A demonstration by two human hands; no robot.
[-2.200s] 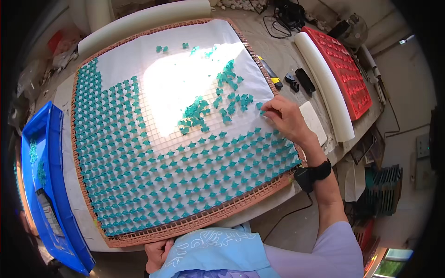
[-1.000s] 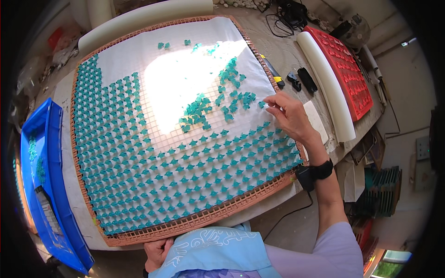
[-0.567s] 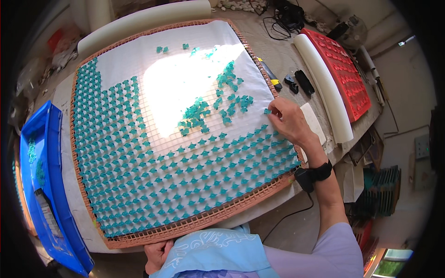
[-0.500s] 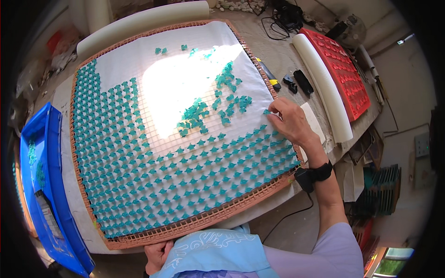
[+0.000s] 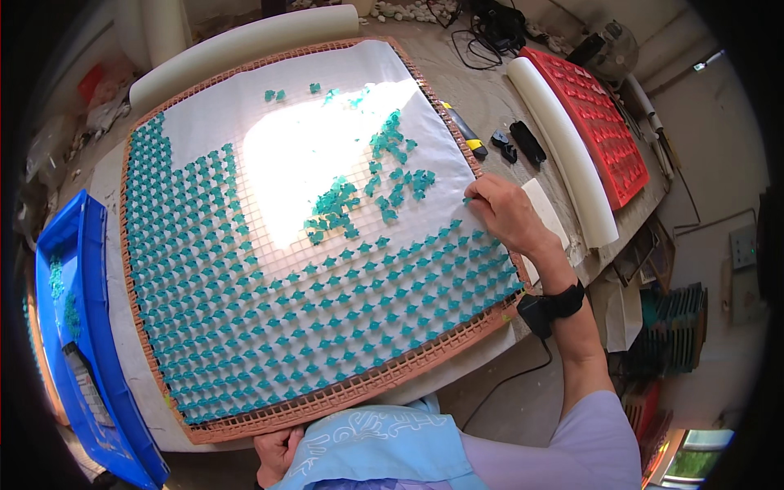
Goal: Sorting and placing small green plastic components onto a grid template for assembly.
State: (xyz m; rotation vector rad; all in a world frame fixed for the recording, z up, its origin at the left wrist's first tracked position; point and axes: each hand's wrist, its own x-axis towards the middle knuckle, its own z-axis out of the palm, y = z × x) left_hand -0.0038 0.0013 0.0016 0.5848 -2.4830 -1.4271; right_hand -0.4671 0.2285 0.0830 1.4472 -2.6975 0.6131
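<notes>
A large brown grid frame (image 5: 327, 398) lies before me, covered by a white sheet (image 5: 216, 96). Teal leaf-shaped pieces (image 5: 359, 314) stand in even rows along its left and near sides. A loose heap of the same pieces (image 5: 335, 204) lies near the middle, with more scattered to its right. My right hand (image 5: 502, 214) is over the frame's right edge, thumb and fingers pinched on one small teal piece that is mostly hidden. Below the frame's near edge, my left hand (image 5: 278, 449) is curled closed; anything inside it is hidden.
At left stands a blue tray (image 5: 102, 302) with teal bits and a dark-handled tool inside. To the right are a yellow-black knife (image 5: 465, 135), black clips (image 5: 527, 143), a white roll (image 5: 563, 151) and a red tray (image 5: 588, 122). Another white roll (image 5: 245, 51) lies behind.
My right hand has tilted slightly down to the sheet, and its piece now shows less. The whole view has shifted a little. My left hand stays closed in the same place.
</notes>
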